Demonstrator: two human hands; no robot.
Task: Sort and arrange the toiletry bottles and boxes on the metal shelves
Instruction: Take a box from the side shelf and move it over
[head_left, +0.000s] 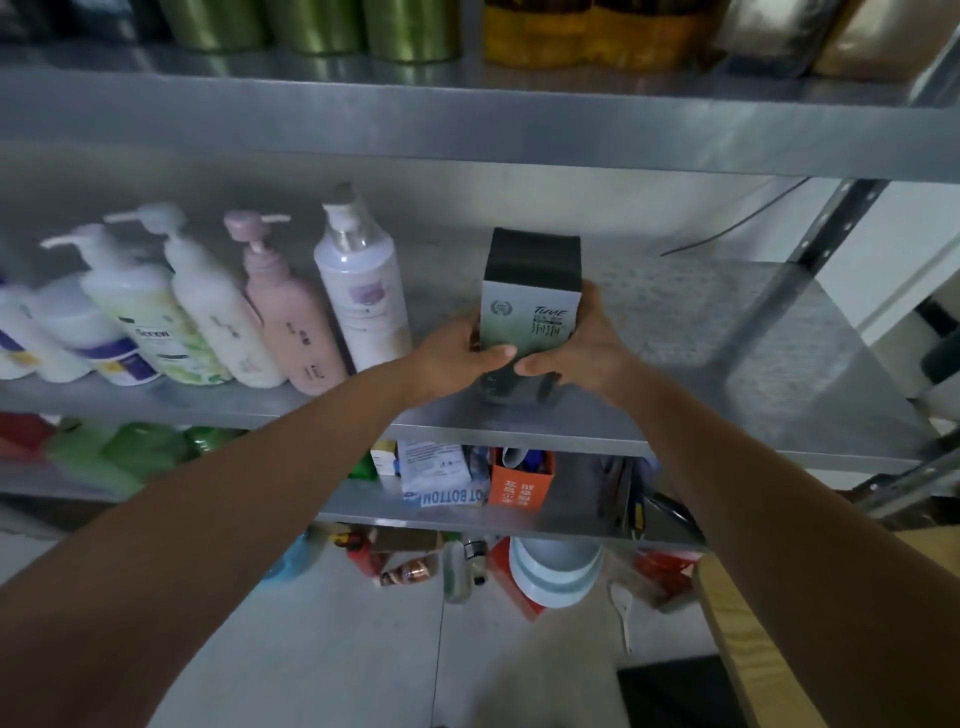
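Box (530, 306), perhaps shelved, between left hand (457, 349), right hand (589, 347)

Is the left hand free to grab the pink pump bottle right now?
Probably not yet: left hand and right hand both grip the box. The pink pump bottle itself stands unblocked.

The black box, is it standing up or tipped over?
Standing up. The black box sits upright on the shelf, left hand and right hand gripping its sides.

Both arms extended forward; left hand (456, 358) and right hand (584, 351) clasp box (530, 306), thumbs nearly touching.
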